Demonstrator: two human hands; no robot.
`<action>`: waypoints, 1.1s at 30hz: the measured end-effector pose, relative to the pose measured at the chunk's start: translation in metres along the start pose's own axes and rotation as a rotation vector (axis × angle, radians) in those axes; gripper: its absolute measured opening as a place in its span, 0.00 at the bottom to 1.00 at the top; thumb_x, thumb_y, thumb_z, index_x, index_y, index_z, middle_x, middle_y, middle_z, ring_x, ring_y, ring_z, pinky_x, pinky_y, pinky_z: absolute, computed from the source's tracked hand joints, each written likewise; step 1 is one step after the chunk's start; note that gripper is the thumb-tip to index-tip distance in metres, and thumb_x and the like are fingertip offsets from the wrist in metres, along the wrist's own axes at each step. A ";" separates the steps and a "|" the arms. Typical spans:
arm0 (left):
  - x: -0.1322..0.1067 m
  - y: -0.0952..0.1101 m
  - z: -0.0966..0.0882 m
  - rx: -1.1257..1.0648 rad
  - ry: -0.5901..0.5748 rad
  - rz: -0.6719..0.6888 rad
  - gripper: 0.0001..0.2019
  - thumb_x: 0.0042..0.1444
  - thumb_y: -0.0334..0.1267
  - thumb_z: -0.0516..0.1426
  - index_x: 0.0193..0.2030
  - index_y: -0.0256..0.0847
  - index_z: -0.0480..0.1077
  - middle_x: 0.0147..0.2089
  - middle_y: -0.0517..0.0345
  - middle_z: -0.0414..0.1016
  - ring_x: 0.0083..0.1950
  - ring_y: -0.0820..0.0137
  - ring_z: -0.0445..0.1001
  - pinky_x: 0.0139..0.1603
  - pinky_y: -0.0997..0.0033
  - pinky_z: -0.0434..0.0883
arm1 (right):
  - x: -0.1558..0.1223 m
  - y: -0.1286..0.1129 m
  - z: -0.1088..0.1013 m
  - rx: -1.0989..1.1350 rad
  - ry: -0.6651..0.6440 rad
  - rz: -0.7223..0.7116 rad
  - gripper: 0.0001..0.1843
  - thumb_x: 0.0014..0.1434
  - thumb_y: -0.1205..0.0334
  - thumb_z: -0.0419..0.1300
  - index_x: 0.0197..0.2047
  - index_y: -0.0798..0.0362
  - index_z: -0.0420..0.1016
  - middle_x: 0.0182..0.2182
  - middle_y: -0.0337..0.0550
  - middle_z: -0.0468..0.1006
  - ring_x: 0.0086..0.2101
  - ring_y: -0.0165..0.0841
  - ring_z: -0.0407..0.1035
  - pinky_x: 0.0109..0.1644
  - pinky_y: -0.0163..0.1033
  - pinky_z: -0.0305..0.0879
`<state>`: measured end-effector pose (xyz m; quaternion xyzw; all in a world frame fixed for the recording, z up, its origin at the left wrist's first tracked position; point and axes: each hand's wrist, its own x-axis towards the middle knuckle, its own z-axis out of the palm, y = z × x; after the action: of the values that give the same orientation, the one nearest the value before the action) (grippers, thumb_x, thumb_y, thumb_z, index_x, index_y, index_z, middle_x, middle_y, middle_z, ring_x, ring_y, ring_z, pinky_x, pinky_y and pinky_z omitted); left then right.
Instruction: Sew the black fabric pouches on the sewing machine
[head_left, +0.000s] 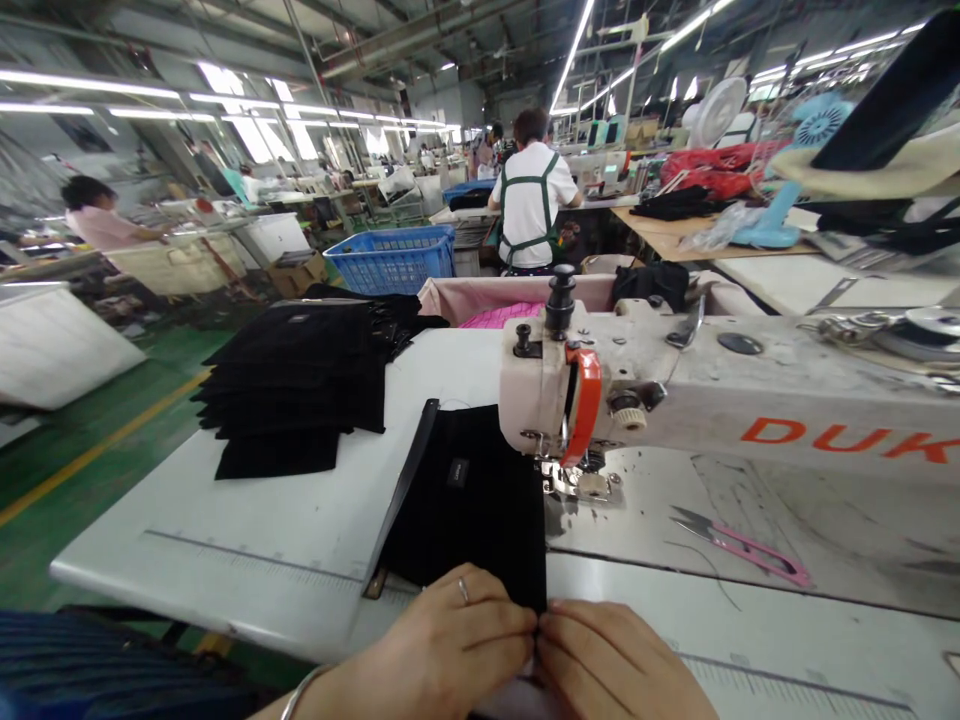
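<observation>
A black fabric piece (469, 505) with a small label lies flat on the white sewing table (247, 520), its far right corner under the presser foot (577, 482) of the sewing machine (675, 390). My left hand (442, 655) and my right hand (619, 670) meet at the fabric's near edge, fingertips pinched together on it. The left hand wears a ring and a bangle. A long dark strip (401, 495) lies along the fabric's left side.
A stack of black fabric pieces (300, 380) sits at the table's far left. Pink-handled thread snips (742, 545) lie on the machine bed at the right. Beyond are a blue basket (394, 258), a pink-lined bin (487, 298), fans, and other workers at their tables.
</observation>
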<state>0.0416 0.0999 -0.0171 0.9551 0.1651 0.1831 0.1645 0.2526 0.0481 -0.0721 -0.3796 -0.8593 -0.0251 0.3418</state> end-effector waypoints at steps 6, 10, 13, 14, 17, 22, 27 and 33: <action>0.007 -0.021 0.003 0.000 -0.047 -0.020 0.10 0.65 0.25 0.51 0.50 0.33 0.69 0.50 0.51 0.77 0.48 0.66 0.72 0.52 0.62 0.70 | 0.010 0.015 0.001 0.026 0.075 0.035 0.17 0.70 0.68 0.46 0.47 0.53 0.77 0.40 0.44 0.82 0.41 0.34 0.74 0.45 0.40 0.73; 0.015 -0.033 0.000 0.039 -0.043 -0.010 0.10 0.65 0.25 0.51 0.50 0.34 0.69 0.51 0.53 0.77 0.49 0.67 0.72 0.54 0.62 0.69 | 0.019 0.024 -0.002 0.033 -0.026 0.050 0.14 0.68 0.67 0.50 0.49 0.54 0.76 0.44 0.46 0.80 0.43 0.37 0.74 0.46 0.43 0.73; 0.023 -0.043 -0.003 0.069 -0.021 0.005 0.11 0.65 0.25 0.50 0.48 0.34 0.70 0.49 0.53 0.78 0.49 0.68 0.72 0.54 0.64 0.69 | 0.029 0.029 -0.009 0.017 -0.105 0.075 0.13 0.67 0.67 0.52 0.49 0.54 0.75 0.43 0.47 0.79 0.42 0.38 0.73 0.45 0.44 0.73; 0.025 -0.046 -0.003 0.076 -0.015 0.012 0.10 0.65 0.25 0.50 0.48 0.34 0.71 0.49 0.53 0.78 0.49 0.68 0.72 0.54 0.64 0.69 | 0.033 0.030 -0.011 0.013 -0.115 0.084 0.12 0.66 0.67 0.52 0.48 0.54 0.75 0.43 0.47 0.79 0.41 0.38 0.73 0.45 0.44 0.73; 0.031 -0.057 -0.002 0.086 0.007 0.030 0.11 0.65 0.25 0.50 0.47 0.34 0.71 0.49 0.53 0.78 0.50 0.68 0.73 0.55 0.64 0.69 | 0.042 0.037 -0.014 -0.009 -0.162 0.111 0.11 0.64 0.67 0.54 0.46 0.54 0.75 0.38 0.46 0.77 0.39 0.39 0.71 0.44 0.46 0.72; 0.041 -0.076 0.001 0.073 0.063 0.019 0.11 0.65 0.25 0.50 0.47 0.34 0.72 0.48 0.54 0.79 0.49 0.68 0.74 0.55 0.65 0.69 | 0.051 0.054 -0.011 -0.094 -0.246 0.119 0.14 0.62 0.67 0.56 0.51 0.54 0.73 0.34 0.44 0.75 0.35 0.39 0.71 0.39 0.46 0.71; 0.052 -0.090 0.000 0.107 0.090 -0.022 0.11 0.64 0.25 0.51 0.46 0.36 0.74 0.47 0.56 0.79 0.50 0.69 0.75 0.57 0.66 0.69 | 0.053 0.067 -0.004 -0.169 -0.228 0.145 0.16 0.64 0.65 0.53 0.53 0.54 0.72 0.39 0.47 0.78 0.37 0.41 0.73 0.42 0.47 0.70; 0.063 -0.108 0.000 0.139 0.120 -0.077 0.11 0.64 0.26 0.51 0.39 0.39 0.75 0.42 0.58 0.80 0.47 0.69 0.77 0.55 0.67 0.71 | 0.049 0.073 0.003 -0.186 -0.232 0.236 0.17 0.66 0.64 0.52 0.56 0.52 0.71 0.40 0.48 0.79 0.38 0.42 0.73 0.41 0.47 0.70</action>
<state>0.0695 0.2195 -0.0389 0.9445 0.2233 0.2216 0.0947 0.2755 0.1321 -0.0605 -0.5081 -0.8364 -0.0203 0.2044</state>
